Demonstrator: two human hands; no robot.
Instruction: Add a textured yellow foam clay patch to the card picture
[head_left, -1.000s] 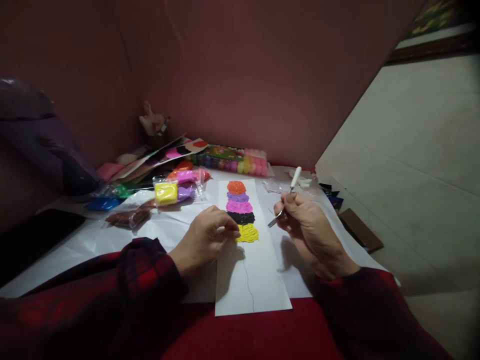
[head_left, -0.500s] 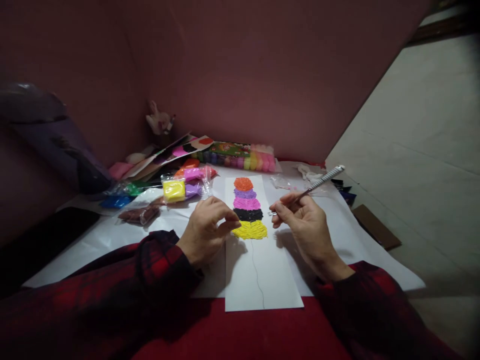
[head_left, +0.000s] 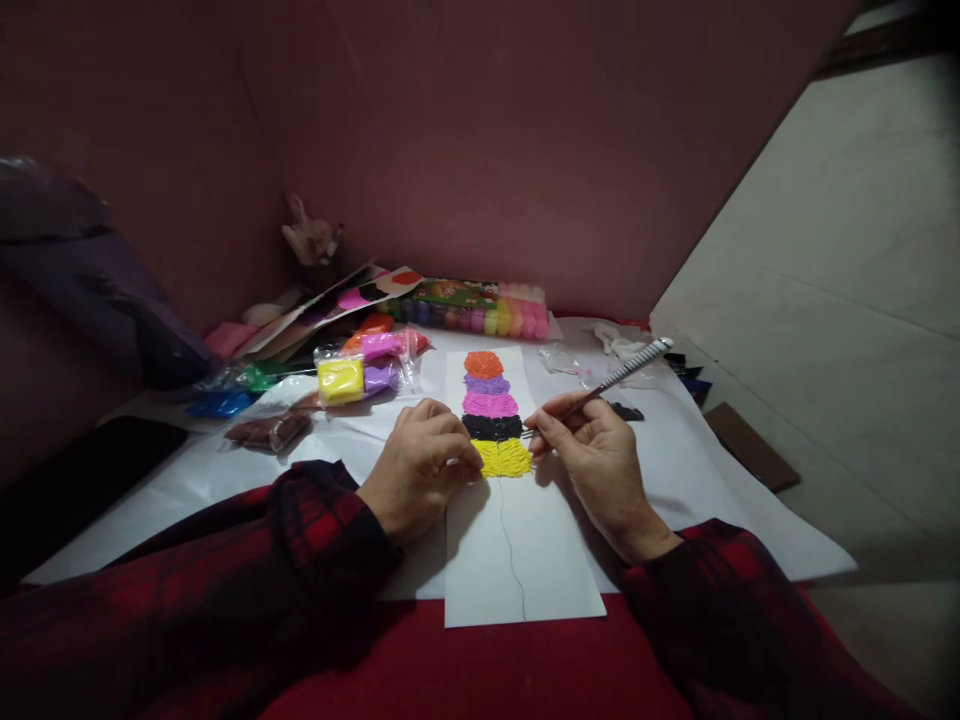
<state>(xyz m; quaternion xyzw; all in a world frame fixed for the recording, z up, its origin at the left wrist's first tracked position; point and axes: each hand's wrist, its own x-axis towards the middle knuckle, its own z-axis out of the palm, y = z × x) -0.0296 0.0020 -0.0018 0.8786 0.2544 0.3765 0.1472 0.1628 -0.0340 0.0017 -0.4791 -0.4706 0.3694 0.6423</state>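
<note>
A narrow white card (head_left: 480, 570) lies before me, with orange, purple, pink, black and yellow textured clay bands stacked on its upper half and a wavy pencil line below. My right hand (head_left: 596, 455) grips a fork (head_left: 634, 365) by its patterned handle, the tines at the right end of the black band (head_left: 491, 428). My left hand (head_left: 427, 460) is closed, its fingertips at the left edge of the yellow band (head_left: 504, 458); whatever they pinch, if anything, is hidden. A small black clay lump (head_left: 627, 411) sits beyond my right hand.
Bagged clay (head_left: 341, 381) in several colours lies at the left, near a dark flat object (head_left: 97, 475). Behind are a long pack of coloured clay (head_left: 465, 305) and a leaning picture card (head_left: 390, 288). Crumpled clear plastic (head_left: 562, 361) lies at the back right.
My right hand has moved left, bringing the fork's tines to the black band. My left fingertips have lowered onto the yellow band's edge. The view has shifted slightly.
</note>
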